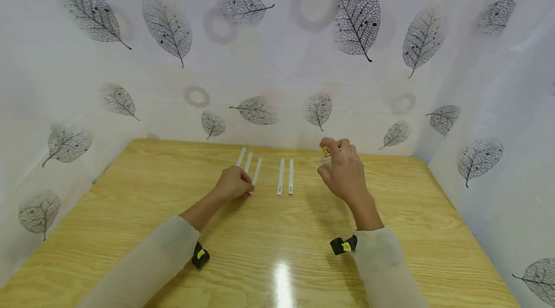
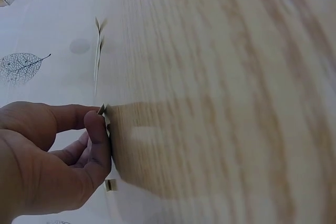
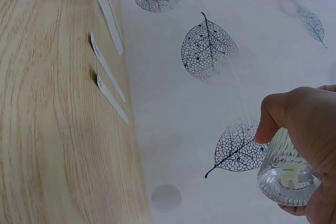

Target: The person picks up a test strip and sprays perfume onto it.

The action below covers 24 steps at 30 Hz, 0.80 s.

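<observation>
My left hand (image 1: pixel 231 183) pinches the near end of a white paper strip (image 1: pixel 257 171) between thumb and fingers, low over the table. Two more strips lie to its left, their near ends hidden behind the hand. To its right lie two separate strips (image 1: pixel 281 178), each with small dark print at the near end. Above the table on the right, my right hand (image 1: pixel 347 170) grips a clear ribbed glass perfume bottle (image 3: pixel 289 182) with a gold top. The index finger bends over that top. Clear liquid shows inside the bottle in the right wrist view.
The wood-grain table (image 1: pixel 260 250) ends at a pale curtain (image 1: pixel 277 47) with a leaf print, which stands behind it and along both sides. Black wrist cameras (image 1: pixel 200 256) sit at both sleeve cuffs.
</observation>
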### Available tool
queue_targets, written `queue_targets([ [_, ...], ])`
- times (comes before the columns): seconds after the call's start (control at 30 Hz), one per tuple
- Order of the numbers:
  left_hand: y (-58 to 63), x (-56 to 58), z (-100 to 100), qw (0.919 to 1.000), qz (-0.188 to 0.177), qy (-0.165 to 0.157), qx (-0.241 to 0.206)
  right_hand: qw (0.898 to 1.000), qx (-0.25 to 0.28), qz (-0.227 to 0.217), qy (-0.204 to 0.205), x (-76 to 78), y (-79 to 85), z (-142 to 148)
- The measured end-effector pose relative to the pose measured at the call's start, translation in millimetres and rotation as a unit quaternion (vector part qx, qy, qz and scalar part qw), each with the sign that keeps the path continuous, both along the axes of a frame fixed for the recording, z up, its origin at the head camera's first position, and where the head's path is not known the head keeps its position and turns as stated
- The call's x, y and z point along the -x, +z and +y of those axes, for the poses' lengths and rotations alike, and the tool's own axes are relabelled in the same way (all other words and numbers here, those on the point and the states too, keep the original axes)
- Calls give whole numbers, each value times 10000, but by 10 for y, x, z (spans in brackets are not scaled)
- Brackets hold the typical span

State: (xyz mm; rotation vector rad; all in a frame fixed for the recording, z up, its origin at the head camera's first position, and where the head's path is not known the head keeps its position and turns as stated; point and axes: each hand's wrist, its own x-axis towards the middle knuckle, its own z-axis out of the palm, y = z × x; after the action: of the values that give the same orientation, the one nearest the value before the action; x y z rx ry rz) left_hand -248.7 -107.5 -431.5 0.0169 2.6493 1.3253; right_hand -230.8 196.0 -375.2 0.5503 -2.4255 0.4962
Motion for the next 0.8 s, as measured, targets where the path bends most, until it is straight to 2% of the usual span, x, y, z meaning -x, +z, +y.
queue_targets([
  [0.43, 10, 2, -30, 9999, -56, -50, 102, 10000, -9, -24, 28, -7, -4, 3],
  [0.8, 56, -3, -30, 9996, -234, 13, -181, 10000, 77, 40, 23, -2, -10, 18],
])
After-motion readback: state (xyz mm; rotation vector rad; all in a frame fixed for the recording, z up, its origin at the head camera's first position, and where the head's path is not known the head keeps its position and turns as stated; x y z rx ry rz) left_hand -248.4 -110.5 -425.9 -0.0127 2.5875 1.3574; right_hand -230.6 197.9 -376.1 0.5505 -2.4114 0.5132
